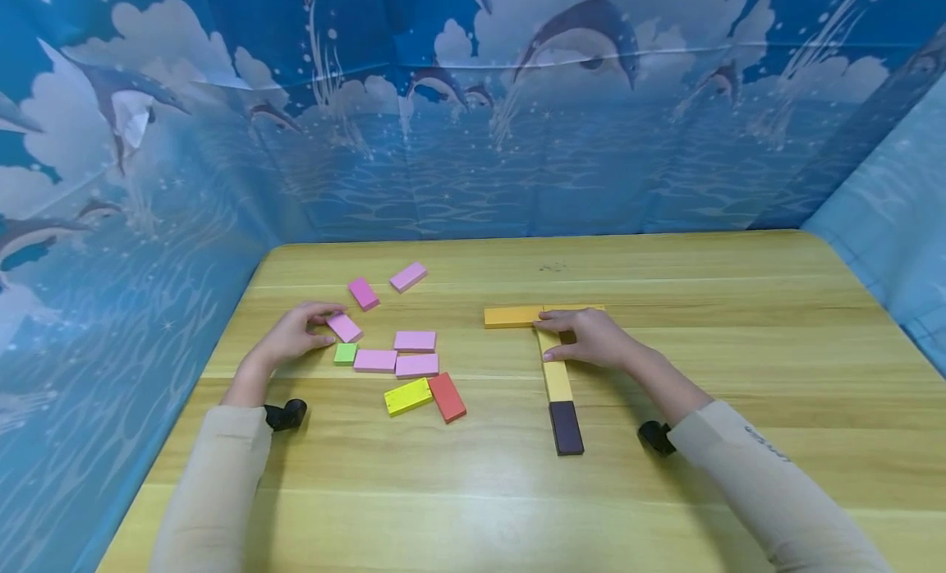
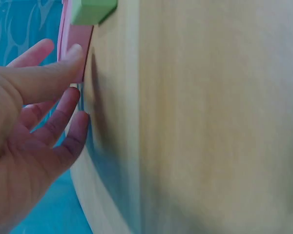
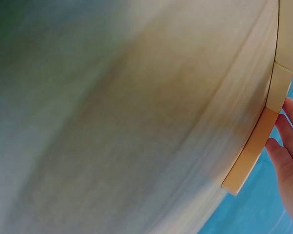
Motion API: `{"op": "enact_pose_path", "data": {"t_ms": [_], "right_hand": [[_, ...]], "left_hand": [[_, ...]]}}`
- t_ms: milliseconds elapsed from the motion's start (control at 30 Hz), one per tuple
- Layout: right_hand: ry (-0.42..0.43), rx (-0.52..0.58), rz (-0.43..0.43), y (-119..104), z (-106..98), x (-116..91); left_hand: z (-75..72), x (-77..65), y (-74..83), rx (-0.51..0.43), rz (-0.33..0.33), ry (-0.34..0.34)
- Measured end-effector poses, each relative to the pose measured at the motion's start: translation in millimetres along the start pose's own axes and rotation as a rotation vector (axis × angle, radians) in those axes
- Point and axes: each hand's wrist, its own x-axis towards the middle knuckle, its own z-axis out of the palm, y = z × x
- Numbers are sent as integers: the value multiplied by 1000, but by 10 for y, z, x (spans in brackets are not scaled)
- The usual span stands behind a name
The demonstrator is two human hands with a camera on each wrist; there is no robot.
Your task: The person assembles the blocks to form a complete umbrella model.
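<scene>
My left hand (image 1: pixel 298 331) is beside a pink block (image 1: pixel 344 327), thumb and fingers apart around its near end. In the left wrist view, the thumb overlaps a pink block (image 2: pixel 79 39) next to a green block (image 2: pixel 92 10). My right hand (image 1: pixel 591 336) touches a T-shaped layout: orange blocks (image 1: pixel 510 317) across the top, pale yellow blocks (image 1: pixel 557 382) and a dark purple block (image 1: pixel 566 428) down the stem. Its index finger lies at the crossbar and its thumb at the stem. In the right wrist view, the fingers rest along the orange block (image 3: pixel 251 151).
More pink blocks (image 1: pixel 415 341) lie around the left hand, two of them farther back. A small green block (image 1: pixel 346 354), a yellow block (image 1: pixel 408 396) and a red block (image 1: pixel 447 397) lie nearby on the wooden table (image 1: pixel 458 491). A dolphin-print curtain (image 1: pixel 473 171) hangs behind.
</scene>
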Motion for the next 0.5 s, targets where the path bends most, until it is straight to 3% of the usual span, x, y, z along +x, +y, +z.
{"op": "enact_pose_path", "data": {"t_ms": [233, 500], "right_hand": [[10, -6, -9, 9, -1, -2], [-5, -2, -2, -14, -1, -3]], "left_hand": [[15, 78, -27, 31, 81, -46], [13, 53, -7, 50, 61, -64]]}}
